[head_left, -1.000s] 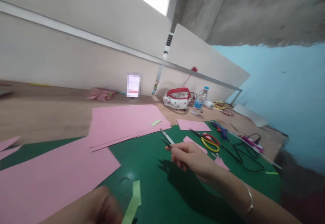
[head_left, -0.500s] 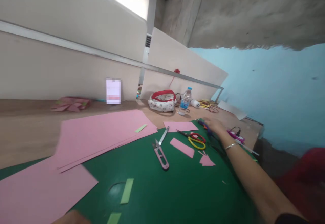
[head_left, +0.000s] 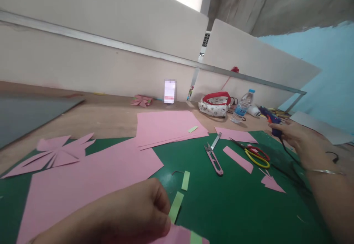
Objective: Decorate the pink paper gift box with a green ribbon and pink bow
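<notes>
My right hand [head_left: 300, 140] is wrapped round a dark blue glue gun [head_left: 273, 119] with an orange trigger, lifted above the right side of the green mat [head_left: 235, 207]. At the bottom, my left hand [head_left: 138, 207] is closed on a folded pink paper piece [head_left: 179, 234], which carries green strips and is cut off by the frame's edge. A green paper strip [head_left: 177, 203] juts up beside its fingers, and another small green strip [head_left: 186, 180] lies on the mat. Under the left wrist spreads a large pink sheet [head_left: 91, 174].
Thread snips [head_left: 214, 159], red-and-yellow-handled scissors [head_left: 257, 155] and pink scraps [head_left: 238, 159] lie mid-right. Stacked pink sheets [head_left: 168, 126], a pouch [head_left: 214, 107], a water bottle [head_left: 243, 105] and a phone [head_left: 169, 91] are behind. Pink cut-out petals [head_left: 58, 150] lie left.
My right hand has raised the glue gun off the table. My left hand has come further into view at the bottom with the pink paper piece. The view has turned left.
</notes>
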The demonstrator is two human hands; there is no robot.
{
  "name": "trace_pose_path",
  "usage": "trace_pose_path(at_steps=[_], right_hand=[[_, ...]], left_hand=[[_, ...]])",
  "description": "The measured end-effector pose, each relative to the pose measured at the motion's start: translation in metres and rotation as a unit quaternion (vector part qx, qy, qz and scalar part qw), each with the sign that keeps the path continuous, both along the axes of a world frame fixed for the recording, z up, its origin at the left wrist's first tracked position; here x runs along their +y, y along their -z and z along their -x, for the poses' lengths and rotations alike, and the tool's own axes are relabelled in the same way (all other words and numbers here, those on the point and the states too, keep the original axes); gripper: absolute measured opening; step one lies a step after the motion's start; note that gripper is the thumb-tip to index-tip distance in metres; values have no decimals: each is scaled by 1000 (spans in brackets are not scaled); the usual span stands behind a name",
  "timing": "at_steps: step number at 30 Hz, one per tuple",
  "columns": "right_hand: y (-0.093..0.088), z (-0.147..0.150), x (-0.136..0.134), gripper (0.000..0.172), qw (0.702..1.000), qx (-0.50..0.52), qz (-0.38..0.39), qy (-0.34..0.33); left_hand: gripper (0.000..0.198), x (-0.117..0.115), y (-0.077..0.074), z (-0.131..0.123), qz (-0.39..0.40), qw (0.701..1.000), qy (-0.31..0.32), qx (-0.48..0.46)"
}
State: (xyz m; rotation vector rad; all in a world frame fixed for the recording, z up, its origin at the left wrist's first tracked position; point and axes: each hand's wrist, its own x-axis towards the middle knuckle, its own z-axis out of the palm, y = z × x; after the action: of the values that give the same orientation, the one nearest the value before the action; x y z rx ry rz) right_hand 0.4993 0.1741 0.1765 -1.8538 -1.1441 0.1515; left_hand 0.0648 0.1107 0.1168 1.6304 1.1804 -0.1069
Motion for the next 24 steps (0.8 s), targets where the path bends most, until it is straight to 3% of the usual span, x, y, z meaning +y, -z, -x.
trace_pose_path(at_steps=[4,6,8,9,13,16,17,20,21,24], right_hand=[[-19,47,-10,109,995,-37,-88,-34],[-22,81,-21,116,988,-52,-99,-109],[-18,115,-35,107,964,-60,-63,-253],[-14,130,-43,104,954,-67,-32,-291],[9,160,-70,109,918,-117,59,-375],[19,158,-74,100,916,-178,85,-348],[20,157,-72,88,919,-202,88,-328],[18,154,-59,33,926,-251,88,-268],[17,152,-53,24,928,-254,91,-255],[19,146,-39,35,936,-175,126,-278]], left_hand=[[18,5,-4,3,61,998,16,4],[20,7,-7,4,83,996,25,12],[21,9,-9,6,93,995,33,16],[22,11,-9,6,95,995,35,15],[22,15,-7,6,107,994,31,2],[22,16,-6,6,119,992,31,-5],[22,16,-7,5,120,992,32,-5],[22,15,-11,4,119,992,35,-2],[22,15,-13,4,120,992,37,-3],[20,14,-16,3,125,991,43,-7]])
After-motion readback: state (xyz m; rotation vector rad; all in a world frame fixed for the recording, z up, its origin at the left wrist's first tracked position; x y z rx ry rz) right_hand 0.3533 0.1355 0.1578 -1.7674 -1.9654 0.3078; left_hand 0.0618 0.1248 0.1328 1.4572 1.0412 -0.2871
